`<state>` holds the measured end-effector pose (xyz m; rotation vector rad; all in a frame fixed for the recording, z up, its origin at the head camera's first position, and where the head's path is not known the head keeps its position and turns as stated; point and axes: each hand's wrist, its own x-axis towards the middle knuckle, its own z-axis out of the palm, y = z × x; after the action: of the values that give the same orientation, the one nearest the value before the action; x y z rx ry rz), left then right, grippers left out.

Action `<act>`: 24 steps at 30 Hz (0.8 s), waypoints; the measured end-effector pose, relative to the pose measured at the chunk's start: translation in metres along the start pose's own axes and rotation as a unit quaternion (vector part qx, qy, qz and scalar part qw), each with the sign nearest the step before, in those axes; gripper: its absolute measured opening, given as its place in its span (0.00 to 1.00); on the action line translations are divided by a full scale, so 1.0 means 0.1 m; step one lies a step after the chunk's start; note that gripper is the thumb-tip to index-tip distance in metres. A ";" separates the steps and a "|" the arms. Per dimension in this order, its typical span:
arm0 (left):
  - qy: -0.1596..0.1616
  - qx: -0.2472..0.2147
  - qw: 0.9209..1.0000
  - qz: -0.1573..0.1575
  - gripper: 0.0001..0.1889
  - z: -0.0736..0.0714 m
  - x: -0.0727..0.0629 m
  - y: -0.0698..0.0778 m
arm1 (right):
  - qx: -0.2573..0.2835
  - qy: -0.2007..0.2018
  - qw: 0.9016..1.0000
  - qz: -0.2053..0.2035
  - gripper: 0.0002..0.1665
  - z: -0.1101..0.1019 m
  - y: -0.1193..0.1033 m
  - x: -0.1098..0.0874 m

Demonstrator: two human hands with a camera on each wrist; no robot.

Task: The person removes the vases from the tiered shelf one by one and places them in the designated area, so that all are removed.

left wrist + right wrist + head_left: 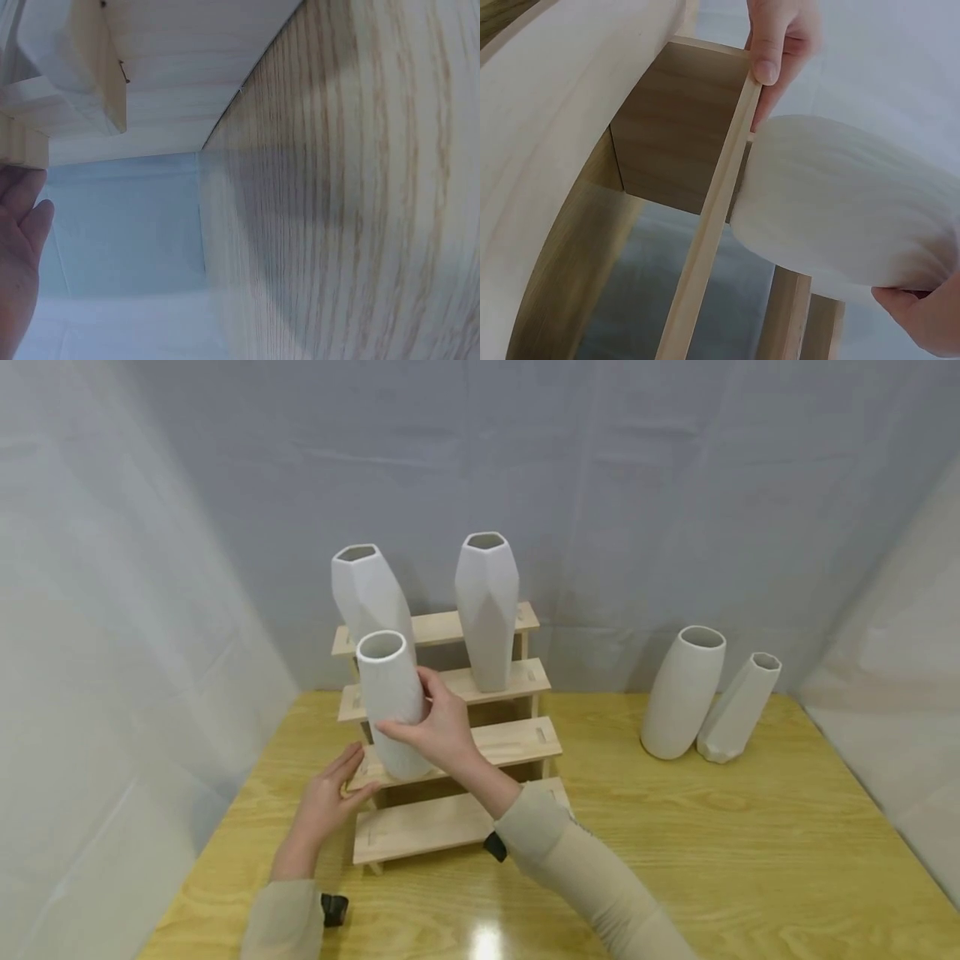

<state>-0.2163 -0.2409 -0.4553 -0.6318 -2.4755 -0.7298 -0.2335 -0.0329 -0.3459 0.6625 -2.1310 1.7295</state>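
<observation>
My right hand point(444, 735) grips a white rounded vase point(392, 689) around its side. The vase stands upright on the second-lowest step of a stepped wooden stand point(517, 739), near its left end. In the right wrist view the vase's base point(832, 202) meets that step. My left hand point(324, 802) holds the left end of the same step, thumb at the front edge and fingers along the end. Behind stand two faceted white vases: one point(367, 585) on the left, its base hidden, and another point(487, 602) on the second step from the top.
On the wooden table point(712, 852) at right stand a wide white vase point(682, 693) and a narrower faceted one point(738, 710), close together. A pale cloth backdrop point(600, 510) hangs behind and at both sides. The stand's lowest step point(427, 831) lies under my right forearm.
</observation>
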 end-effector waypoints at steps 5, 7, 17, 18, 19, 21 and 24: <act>-0.012 -0.005 1.000 -0.012 0.34 0.00 -0.01 0.01 | 0.006 0.010 1.000 -0.008 0.40 -0.07 -0.03 -0.01; -0.017 -0.007 1.000 -0.018 0.34 -0.01 -0.01 0.02 | 0.006 0.011 1.000 -0.008 0.40 -0.12 -0.08 -0.02; -0.023 -0.011 0.999 -0.031 0.34 -0.02 0.00 0.03 | 0.003 0.033 0.999 0.000 0.39 -0.34 0.04 -0.05; -0.024 -0.010 0.999 -0.030 0.34 -0.02 0.00 0.03 | 0.001 0.036 0.999 0.007 0.39 -0.36 0.04 -0.06; -0.025 -0.010 0.999 -0.030 0.34 -0.02 0.00 0.03 | 0.000 0.038 0.999 0.012 0.40 -0.39 0.03 -0.07; -0.026 -0.010 0.999 -0.029 0.34 -0.02 0.00 0.04 | -0.004 0.044 0.999 0.022 0.40 -0.45 0.03 -0.08; -0.025 -0.011 0.999 -0.026 0.34 -0.01 0.00 0.04 | -0.011 0.054 0.998 0.029 0.40 -0.55 0.05 -0.11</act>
<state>-0.2131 -0.2386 -0.4528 -0.6020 -2.5428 -0.7698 -0.2293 0.0233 -0.3433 0.4937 -2.1106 1.7277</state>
